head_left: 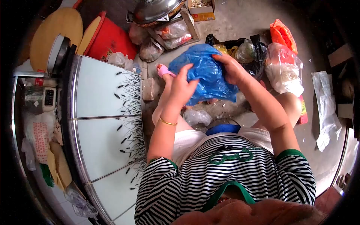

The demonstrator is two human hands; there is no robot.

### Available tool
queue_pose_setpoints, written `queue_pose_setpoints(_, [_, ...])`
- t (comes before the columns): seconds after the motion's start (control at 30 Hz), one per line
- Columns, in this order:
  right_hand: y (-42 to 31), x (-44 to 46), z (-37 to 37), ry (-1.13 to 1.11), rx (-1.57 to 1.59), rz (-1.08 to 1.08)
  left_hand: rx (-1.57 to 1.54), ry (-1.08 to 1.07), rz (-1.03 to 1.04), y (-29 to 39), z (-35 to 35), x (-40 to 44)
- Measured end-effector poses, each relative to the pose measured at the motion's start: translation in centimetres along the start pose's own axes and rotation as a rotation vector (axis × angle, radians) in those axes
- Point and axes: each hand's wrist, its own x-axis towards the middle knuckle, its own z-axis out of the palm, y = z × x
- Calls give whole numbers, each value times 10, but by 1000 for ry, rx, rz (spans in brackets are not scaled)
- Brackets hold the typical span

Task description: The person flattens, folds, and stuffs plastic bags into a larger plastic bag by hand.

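A crumpled blue plastic bag (208,77) is held up in front of my knees. My right hand (230,69) grips its upper right edge, with the thumb over the film. At the left side of the bag, my left hand (183,84) has its fingers curled against the plastic; a gold bangle is on that wrist. Whether the bag contains anything cannot be seen. Beneath it, on the floor, lies a clear plastic bag (197,117).
A glass-topped cabinet (101,88) with dark plant patterns stands at my left. Ahead are a red tub (112,39), a lidded pan (155,11) and a carton (202,14). Black bags (258,52), a white-and-red bag (283,67) and plastic sheeting (325,108) lie to the right.
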Motion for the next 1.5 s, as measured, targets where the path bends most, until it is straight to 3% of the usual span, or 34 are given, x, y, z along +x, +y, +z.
queue_pose_setpoints(0.07, [-14, 0, -3, 25, -259, -100, -101, 49, -66, -11, -20, 10])
queue_pose_setpoints(0.1, [-25, -1, -9, 39, -385, -128, -327, 103, -212, -14, -30, 15])
queue_pose_setpoints(0.13, [-36, 0, -18, 51, -513, -157, -328, 134, -119, -18, -42, 21])
queue_pose_setpoints(0.17, [-48, 5, -34, 99, -531, -133, -416, 126, -188, -17, -57, 23])
queue_pose_setpoints(0.2, [-59, 0, -32, 180, -423, -179, -379, 162, -195, -30, -70, 26])
queue_pose_setpoints(0.27, [-84, -8, -51, 134, -326, -229, -475, 322, -193, -23, -88, 31])
queue_pose_setpoints(0.33, [-104, -1, -97, -168, -99, -231, -731, 366, -299, -9, -102, 29])
queue_pose_setpoints(0.47, [-77, -22, -58, -9, -122, -305, -1009, 365, -246, -36, -98, 30])
queue_pose_setpoints(0.57, [-28, -7, -27, -94, -320, -229, -1187, 156, -333, -48, -71, 30])
queue_pose_setpoints(0.6, [-19, -6, -8, -257, -210, -214, -1230, 54, -353, -54, -64, 29])
queue_pose_setpoints(0.67, [4, -1, 7, -267, -87, -302, -1153, 213, -402, -26, -32, 39])
queue_pose_setpoints(0.77, [0, 21, -6, -105, -48, -154, -1133, 195, -364, -9, -37, 42])
queue_pose_setpoints(0.9, [-74, 12, -36, 226, -88, -346, -1187, 379, -325, -9, -89, 54])
queue_pose_setpoints(1.0, [-126, 13, -83, 313, -331, -513, -1153, 505, -339, -58, -141, 66])
queue_pose_setpoints(1.17, [-167, -14, -56, 469, -667, -527, -1137, 603, -313, -13, -147, 72])
queue_pose_setpoints(1.23, [-179, -19, -51, 446, -970, -600, -1229, 555, -287, -20, -156, 74])
queue_pose_setpoints(1.3, [-180, -20, -34, 496, -567, -592, -1166, 600, -343, -23, -158, 77])
queue_pose_setpoints(1.37, [-181, -19, -22, 350, -397, -499, -942, 732, -480, -21, -154, 81])
queue_pose_setpoints(1.47, [-166, -18, 18, 166, -391, -424, -277, 566, 174, -17, -122, 91])
queue_pose_setpoints(1.5, [-157, -10, 32, 135, -412, -372, -240, 391, 240, 17, -104, 84])
